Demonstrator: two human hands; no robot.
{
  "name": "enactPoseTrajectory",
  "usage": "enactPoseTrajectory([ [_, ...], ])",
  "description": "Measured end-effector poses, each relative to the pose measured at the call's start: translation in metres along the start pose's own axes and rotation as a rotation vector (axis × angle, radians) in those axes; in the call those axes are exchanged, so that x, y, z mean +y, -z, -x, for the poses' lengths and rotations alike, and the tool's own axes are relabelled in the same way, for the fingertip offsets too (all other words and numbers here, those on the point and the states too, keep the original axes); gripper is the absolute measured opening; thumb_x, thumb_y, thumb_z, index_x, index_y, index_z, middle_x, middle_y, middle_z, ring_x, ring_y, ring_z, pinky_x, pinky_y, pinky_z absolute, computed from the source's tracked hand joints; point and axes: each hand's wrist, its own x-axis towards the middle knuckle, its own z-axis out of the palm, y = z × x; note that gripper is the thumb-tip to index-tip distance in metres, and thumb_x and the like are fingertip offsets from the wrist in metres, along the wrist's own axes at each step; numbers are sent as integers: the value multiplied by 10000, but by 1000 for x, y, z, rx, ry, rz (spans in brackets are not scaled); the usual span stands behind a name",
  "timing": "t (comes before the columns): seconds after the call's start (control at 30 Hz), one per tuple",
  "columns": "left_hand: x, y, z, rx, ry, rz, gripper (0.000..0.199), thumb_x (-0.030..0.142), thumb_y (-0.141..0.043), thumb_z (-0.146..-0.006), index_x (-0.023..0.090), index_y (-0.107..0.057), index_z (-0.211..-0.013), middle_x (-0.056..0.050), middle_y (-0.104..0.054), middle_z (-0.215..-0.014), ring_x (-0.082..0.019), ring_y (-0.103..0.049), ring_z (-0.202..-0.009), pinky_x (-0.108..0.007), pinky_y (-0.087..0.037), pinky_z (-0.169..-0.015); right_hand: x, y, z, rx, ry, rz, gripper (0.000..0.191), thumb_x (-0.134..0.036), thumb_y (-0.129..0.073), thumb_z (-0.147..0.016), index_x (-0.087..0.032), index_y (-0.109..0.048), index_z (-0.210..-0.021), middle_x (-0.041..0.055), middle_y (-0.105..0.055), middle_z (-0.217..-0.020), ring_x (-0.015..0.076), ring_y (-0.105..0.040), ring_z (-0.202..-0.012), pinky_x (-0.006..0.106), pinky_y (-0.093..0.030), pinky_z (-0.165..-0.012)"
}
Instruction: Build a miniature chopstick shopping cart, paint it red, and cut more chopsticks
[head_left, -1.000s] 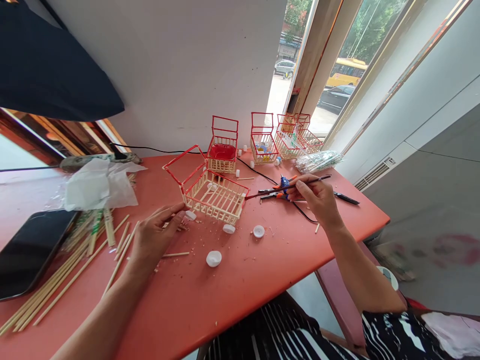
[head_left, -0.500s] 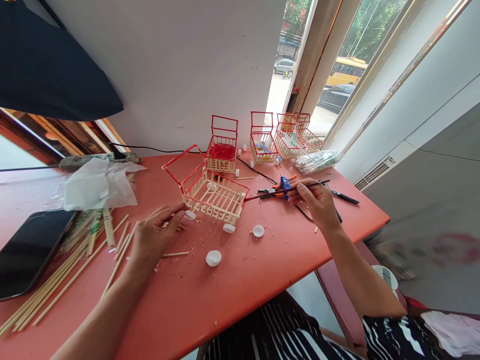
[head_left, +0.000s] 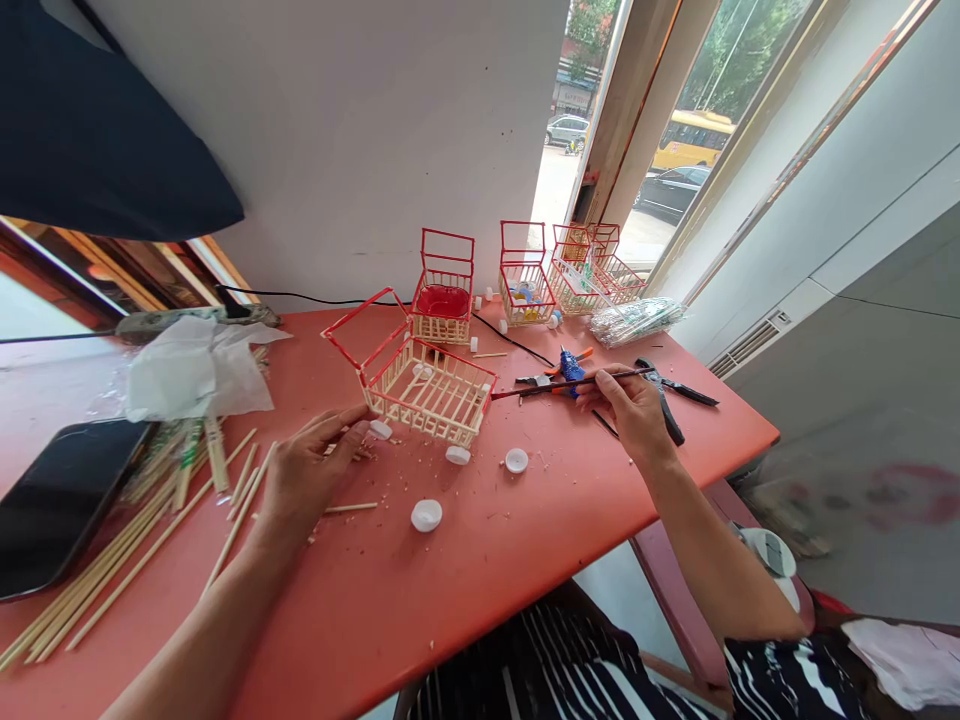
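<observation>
On the left of a red table, a black smartphone lies flat, with long wooden sticks fanned out beside it and a crumpled white sheet above them. Next comes the person's left hand, palm down, its thumb and fingertips closed lightly on the near left corner of a miniature shopping cart, by its wheel. The cart, of pale sticks with a red handle and partly red rim, stands at the table's middle on white bottle-cap wheels. In front of it are two loose white caps. Behind it, near the wall, a second small cart bears a red container. To the right, the right hand pinches a thin dark paintbrush between thumb and fingers, its tip at the cart's right corner. A blue tool lies behind that hand, and black-handled pliers lie just beyond it. More small carts and a clear-wrapped bundle sit further back by the window.
</observation>
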Motion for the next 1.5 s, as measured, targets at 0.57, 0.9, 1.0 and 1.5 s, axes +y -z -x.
enactPoseTrajectory([
  [0.57, 0, -1, 0, 1, 10, 24, 402, 522, -628, -864, 216, -807, -1054, -35, -803, -1091, -189, -751, -786, -272, -593, -679, 6, -2, 18, -45, -64, -49, 377, -538, -879, -773, -192, -776, -881, 37, -784, -747, 159, -736, -603, 269, -631, -598],
  [0.9, -6, -1, 0, 5, -65, 2, 360, 486, -625, -914, 224, -812, -1076, -31, -803, -1120, -204, -763, -918, -283, -604, -780, 2, -5, 24, -50, -20, -3, 324, -512, -834, -842, -200, -776, -905, 40, -785, -772, 166, -743, -628, 293, -642, -627],
  [1.0, -6, -1, 0, -2, -58, 16, 376, 494, -624, -913, 209, -810, -1074, -42, -802, -1119, -203, -763, -880, -273, -610, -699, 1, -4, 24, -23, 3, -2, 319, -508, -838, -839, -203, -775, -908, 36, -785, -769, 163, -737, -618, 286, -636, -613],
  [1.5, -3, -1, 1, -4, -51, 9, 361, 490, -626, -911, 221, -805, -1072, -43, -806, -1128, -218, -764, -943, -298, -624, -788, 0, 0, 23, -18, -16, 21, 360, -541, -849, -809, -205, -749, -887, 30, -779, -748, 169, -734, -603, 304, -644, -613],
])
